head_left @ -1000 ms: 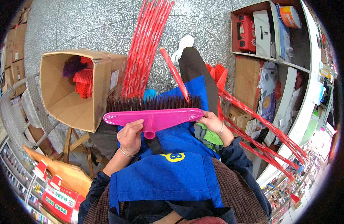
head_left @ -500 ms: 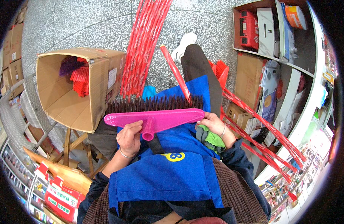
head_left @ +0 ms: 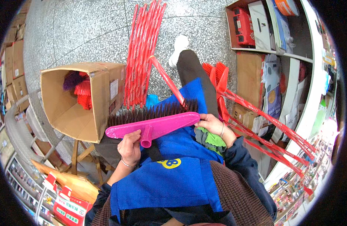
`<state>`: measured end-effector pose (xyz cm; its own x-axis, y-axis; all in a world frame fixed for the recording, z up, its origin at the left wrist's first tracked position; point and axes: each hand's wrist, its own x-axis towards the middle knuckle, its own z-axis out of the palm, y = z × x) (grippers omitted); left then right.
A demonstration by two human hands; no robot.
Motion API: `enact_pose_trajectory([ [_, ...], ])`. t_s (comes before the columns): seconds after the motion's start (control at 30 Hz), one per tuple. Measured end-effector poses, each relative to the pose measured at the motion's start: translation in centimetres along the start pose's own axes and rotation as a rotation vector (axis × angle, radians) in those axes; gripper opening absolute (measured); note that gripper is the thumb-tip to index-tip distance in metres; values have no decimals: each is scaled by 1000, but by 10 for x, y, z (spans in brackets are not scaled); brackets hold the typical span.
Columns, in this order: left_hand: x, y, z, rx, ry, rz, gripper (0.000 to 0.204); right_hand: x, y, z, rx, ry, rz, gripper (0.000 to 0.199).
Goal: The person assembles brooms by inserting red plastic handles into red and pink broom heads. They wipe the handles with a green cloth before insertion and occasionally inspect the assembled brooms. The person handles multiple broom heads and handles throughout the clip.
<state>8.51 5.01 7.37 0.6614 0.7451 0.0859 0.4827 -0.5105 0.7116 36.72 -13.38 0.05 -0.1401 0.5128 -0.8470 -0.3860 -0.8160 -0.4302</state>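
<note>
A magenta broom head [head_left: 164, 124] lies across my lap, its dark bristles pointing away from me and its round handle socket toward me. My left hand [head_left: 129, 148] grips its near edge just left of the socket, fingers closed. At the right tip, my right hand [head_left: 215, 126] pinches the head between thumb and fingers. A green and grey cloth [head_left: 211, 141] is tucked under the right palm. One red handle [head_left: 167, 80] leans against my lap, its lower end behind the bristles. The blue apron [head_left: 166, 184] covers my lap.
An open cardboard box [head_left: 69, 126] on the left holds red and purple broom heads [head_left: 83, 91]. A bundle of red handles [head_left: 143, 56] lies on the speckled floor ahead. Assembled red brooms [head_left: 256, 109] lean at the right beside a shelf unit [head_left: 271, 52] with boxes and papers.
The broom head has tilted, its right end now higher than its left. Both hands keep their hold on it. The whole view has shifted slightly.
</note>
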Motion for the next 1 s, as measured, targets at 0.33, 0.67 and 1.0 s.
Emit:
enact_pose_trajectory([
  [0.33, -19, 7, -17, -1, 46, -181, 22, 17, -5, 14, -50, -152, -109, 29],
  [0.67, -26, 28, -18, 23, 57, -182, 13, 19, 3, 12, -110, -147, -262, 32],
  [1.0, -45, 40, -31, 9, 118, -139, 13, 4, -2, 32, -379, 26, -355, 35],
])
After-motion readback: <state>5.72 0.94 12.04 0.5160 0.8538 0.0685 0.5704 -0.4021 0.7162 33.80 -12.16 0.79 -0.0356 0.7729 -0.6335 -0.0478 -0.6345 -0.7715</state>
